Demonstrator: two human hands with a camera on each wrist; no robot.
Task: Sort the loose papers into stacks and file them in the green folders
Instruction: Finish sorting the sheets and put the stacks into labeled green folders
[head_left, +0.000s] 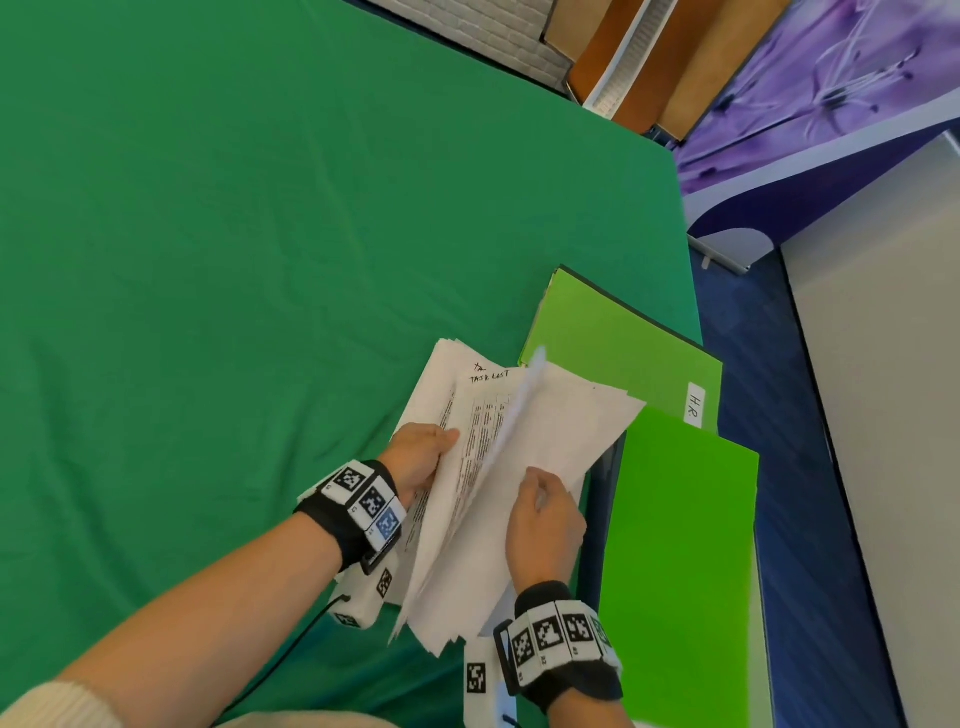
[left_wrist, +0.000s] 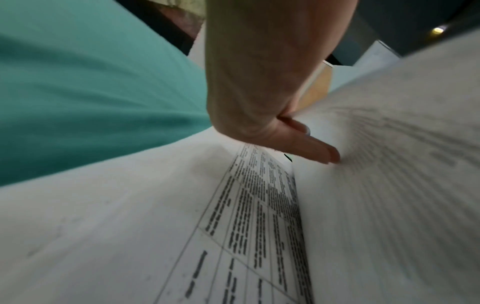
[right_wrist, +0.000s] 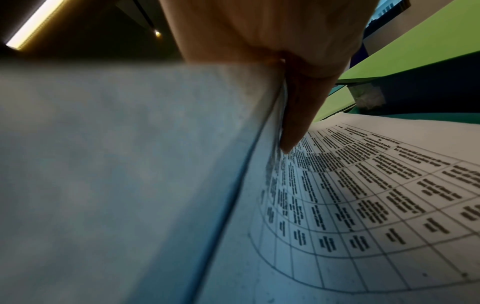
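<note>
We hold a thick stack of white printed papers (head_left: 519, 457) above the right part of the desk covered in green cloth (head_left: 234, 260). The stack is spread open like a book: its sheets carry tables of black text, and one exposed page has "TASK LIST" handwritten at its top. The sheet edges are uneven and fan out at the near and far ends.

Our left hand (head_left: 421, 457) grips the left part of the stack, thumb on the printed page and fingers curled behind. Our right hand (head_left: 543, 525) pinches the turned-over sheets on the right side, a finger (right_wrist: 298, 115) pressed along their edge.

Just right of the papers lie two bright green card folders. The far green folder (head_left: 623, 343) bears a white label reading "H.R."; the near green folder (head_left: 685, 545) overlaps its lower end and reaches the desk's right edge. The papers' right corner overhangs both folders. The cloth to the left and beyond the papers offers wide room; to the right the desk ends at a blue floor (head_left: 810, 519).
</note>
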